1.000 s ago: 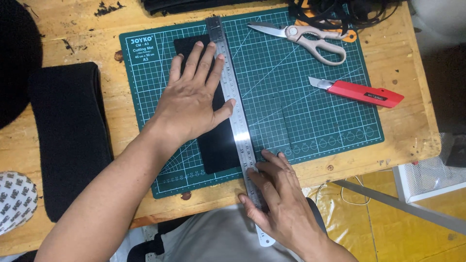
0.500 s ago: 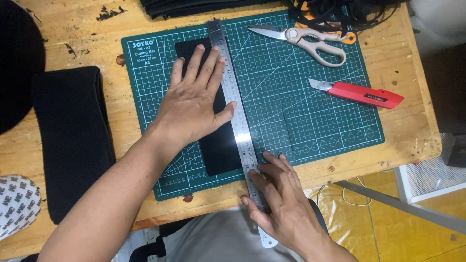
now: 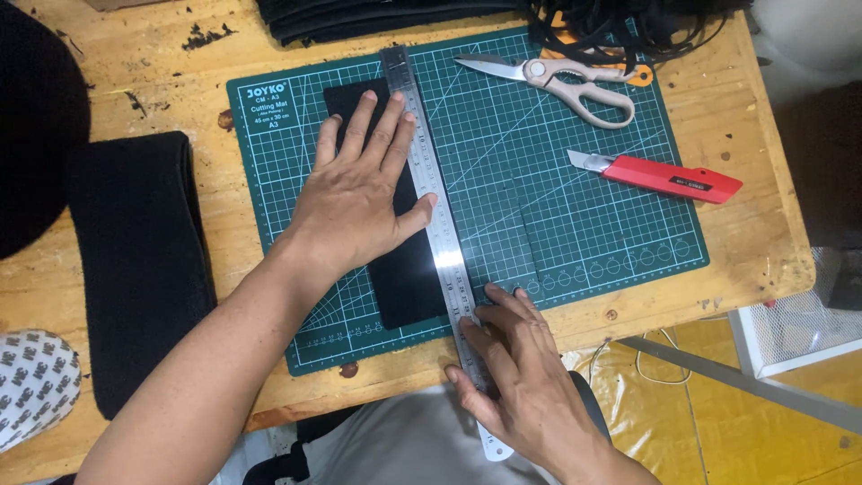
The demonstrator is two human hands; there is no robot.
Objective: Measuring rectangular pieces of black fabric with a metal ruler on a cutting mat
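A black rectangular piece of material [image 3: 409, 274] lies on a green gridded cutting mat [image 3: 575, 216]. My left hand [image 3: 359, 193] rests flat on the black piece, fingers spread, thumb against a long steel ruler [image 3: 440, 224] that runs along the piece's right edge. My right hand [image 3: 516, 368] presses on the ruler's near end at the mat's front edge, fingertips on the metal. Neither hand grips anything.
A red utility knife [image 3: 669, 177] and pale-handled scissors [image 3: 561, 79] lie on the mat's right side. A folded black fabric strip [image 3: 135, 269] sits left of the mat on the wooden table [image 3: 754, 224]. More black material is piled at the far edge.
Almost nothing moved; both hands stay on the black piece and ruler, with only a slight shift of the view.
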